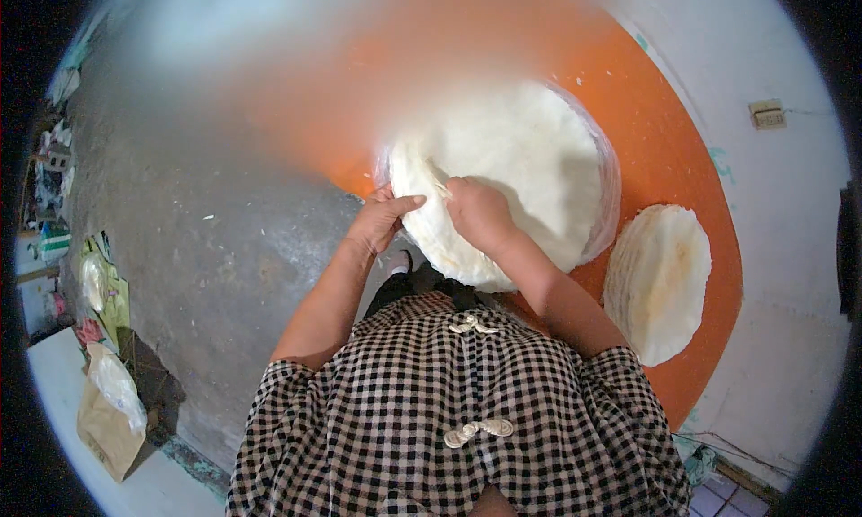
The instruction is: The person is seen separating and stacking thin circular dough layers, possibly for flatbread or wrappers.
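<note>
A big stack of thin, round white sheets, perhaps flatbread or dough wrappers (539, 146), lies before me with clear plastic film (609, 187) around its edge. At the stack's left rim, my left hand (387, 217) grips the edge, thumb on top and fingers beneath. My right hand (479, 214) is closed on a small raised fold of the top sheet, just right of the left thumb. A second stack of round sheets (663, 281), with a light brown patch on top, sits to the right.
Both stacks rest on an orange tabletop (673, 153) beside a white wall with a socket (767, 115). Grey floor (202, 247) spreads out at the left. A brown paper bag (111, 429) and plastic-wrapped items stand at the lower left. The upper picture is blurred.
</note>
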Available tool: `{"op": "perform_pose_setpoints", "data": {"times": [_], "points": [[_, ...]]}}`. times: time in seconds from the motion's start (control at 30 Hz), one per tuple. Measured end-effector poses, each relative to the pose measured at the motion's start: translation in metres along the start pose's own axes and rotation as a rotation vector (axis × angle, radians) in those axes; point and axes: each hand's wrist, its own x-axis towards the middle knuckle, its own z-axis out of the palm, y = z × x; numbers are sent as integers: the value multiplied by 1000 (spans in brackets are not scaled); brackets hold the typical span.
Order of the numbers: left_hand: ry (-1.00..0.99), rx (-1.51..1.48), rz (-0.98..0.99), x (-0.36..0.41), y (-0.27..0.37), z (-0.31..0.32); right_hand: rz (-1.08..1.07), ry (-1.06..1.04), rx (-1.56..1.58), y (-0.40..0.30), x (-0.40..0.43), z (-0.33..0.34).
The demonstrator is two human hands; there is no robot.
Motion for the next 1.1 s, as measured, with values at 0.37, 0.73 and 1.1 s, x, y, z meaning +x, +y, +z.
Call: {"op": "perform_pose_setpoints", "data": {"times": [0.37, 0.73, 1.1], "points": [[-161, -1, -87, -12, 1, -16, 27, -54, 236, 29, 4, 12], [1, 211, -27, -10, -8, -4, 43, -90, 367, 40, 9, 17], [80, 160, 78, -9, -11, 12, 43, -115, 287, 22, 4, 2]]}}
